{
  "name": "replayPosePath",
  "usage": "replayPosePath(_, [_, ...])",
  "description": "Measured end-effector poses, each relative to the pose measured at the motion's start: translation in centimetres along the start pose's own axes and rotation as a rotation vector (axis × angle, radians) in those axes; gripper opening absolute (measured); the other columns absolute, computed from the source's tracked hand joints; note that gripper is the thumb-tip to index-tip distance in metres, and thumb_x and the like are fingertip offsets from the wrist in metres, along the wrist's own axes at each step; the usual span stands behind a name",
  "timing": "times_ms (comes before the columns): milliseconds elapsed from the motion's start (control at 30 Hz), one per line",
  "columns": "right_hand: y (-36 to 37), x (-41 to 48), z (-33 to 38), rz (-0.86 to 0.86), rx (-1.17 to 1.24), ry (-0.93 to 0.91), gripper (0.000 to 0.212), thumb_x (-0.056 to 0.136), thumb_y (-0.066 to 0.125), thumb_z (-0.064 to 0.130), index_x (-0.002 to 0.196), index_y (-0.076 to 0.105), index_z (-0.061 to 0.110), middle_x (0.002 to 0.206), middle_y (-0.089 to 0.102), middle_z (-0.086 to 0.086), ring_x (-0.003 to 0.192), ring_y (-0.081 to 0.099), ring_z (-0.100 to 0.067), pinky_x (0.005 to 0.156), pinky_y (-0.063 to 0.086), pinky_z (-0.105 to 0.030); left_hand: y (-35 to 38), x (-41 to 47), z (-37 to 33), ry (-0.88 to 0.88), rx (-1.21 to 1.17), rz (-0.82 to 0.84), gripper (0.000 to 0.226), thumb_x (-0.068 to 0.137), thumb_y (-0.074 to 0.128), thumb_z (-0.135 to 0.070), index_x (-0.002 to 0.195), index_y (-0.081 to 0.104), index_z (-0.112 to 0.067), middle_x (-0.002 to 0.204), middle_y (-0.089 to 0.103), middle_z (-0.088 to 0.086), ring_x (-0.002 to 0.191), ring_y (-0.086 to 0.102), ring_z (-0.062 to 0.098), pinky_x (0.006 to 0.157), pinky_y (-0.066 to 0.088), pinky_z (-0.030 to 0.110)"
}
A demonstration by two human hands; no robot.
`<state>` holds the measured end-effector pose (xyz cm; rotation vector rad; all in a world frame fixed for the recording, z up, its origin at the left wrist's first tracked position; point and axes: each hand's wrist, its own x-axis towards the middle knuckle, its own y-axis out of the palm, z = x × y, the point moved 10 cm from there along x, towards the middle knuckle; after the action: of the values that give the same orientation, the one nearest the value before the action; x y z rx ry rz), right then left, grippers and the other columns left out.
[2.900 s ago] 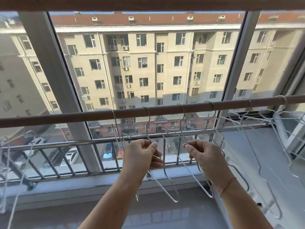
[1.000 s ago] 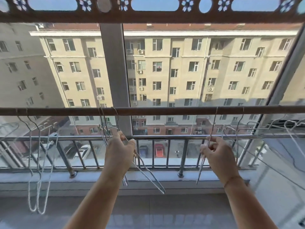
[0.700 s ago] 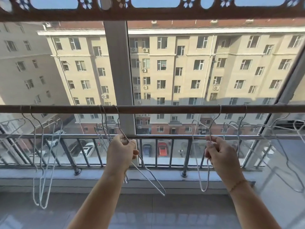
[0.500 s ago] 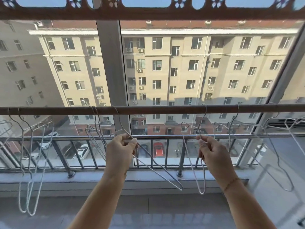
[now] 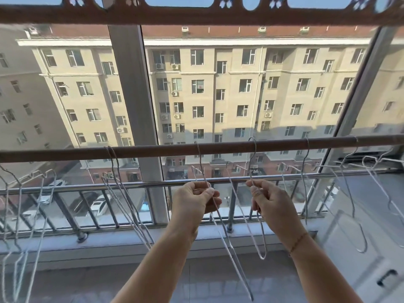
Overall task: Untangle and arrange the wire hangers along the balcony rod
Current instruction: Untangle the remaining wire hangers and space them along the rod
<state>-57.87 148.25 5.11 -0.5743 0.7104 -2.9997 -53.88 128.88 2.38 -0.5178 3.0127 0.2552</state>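
Observation:
A brown balcony rod runs across the view at mid height. Several white wire hangers hang from it. My left hand pinches the neck of one hanger whose hook sits on the rod near the middle. My right hand grips another hanger hooked on the rod just to the right. A pair of hangers hangs left of my hands, tilted toward the sill. More hangers hang at the far left and the far right.
Behind the rod a metal railing with vertical bars stands on the window sill. A grey window post rises behind the rod left of centre. A white panel with a dark handle sits at the lower right.
My left hand let go of the bunch at the left and slid one hanger rightward to the rod's middle. My right hand keeps hold of its hanger, and the two hands are closer together.

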Motion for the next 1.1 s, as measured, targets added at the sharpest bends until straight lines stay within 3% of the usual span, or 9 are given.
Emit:
replayPosePath(400, [-0.7,-0.4,-1.1,0.039,0.035,0.041,0.016,0.094,0.049,0.018,0.102,0.062,0.016,0.052,0.055,0.002,0.041,0.045,-0.003,0.041,0.038,-0.014,3.2,-0.3,0.1,0.002,0.044,0.079,0.013,0.086,0.060,0.002,0.100,0.060,0.001,0.076,0.071,0.014,0.058,0.068,0.018,0.064,0.061,0.031])
replayPosePath(567, [-1.1,-0.4,-0.9,0.044,0.030,0.026,0.013,0.093,0.049,0.019,0.100,0.061,0.019,0.056,0.059,-0.001,0.035,0.042,-0.002,0.038,0.033,-0.010,3.1,-0.2,0.3,-0.003,0.024,0.057,0.013,0.086,0.060,0.002,0.099,0.060,0.002,0.076,0.071,0.016,0.058,0.069,0.020,0.061,0.060,0.029])
replayPosePath(833, [-1.2,-0.3,-0.8,0.051,0.064,0.009,0.013,0.093,0.050,0.017,0.094,0.062,0.019,0.053,0.056,0.000,0.038,0.046,-0.001,0.041,0.037,-0.010,0.8,-0.4,0.2,0.011,0.015,-0.017,0.010,0.087,0.059,0.002,0.096,0.061,-0.001,0.079,0.072,0.017,0.061,0.070,0.021,0.057,0.057,0.027])
replayPosePath(1100, [-0.3,-0.2,-1.3,0.076,0.030,0.013,0.016,0.093,0.049,0.019,0.097,0.064,0.017,0.057,0.060,0.000,0.040,0.044,-0.002,0.042,0.037,-0.015,-1.2,-1.2,-0.3,0.033,0.011,-0.075,0.008,0.088,0.057,0.003,0.095,0.059,0.000,0.077,0.070,0.018,0.059,0.069,0.020,0.055,0.058,0.026])
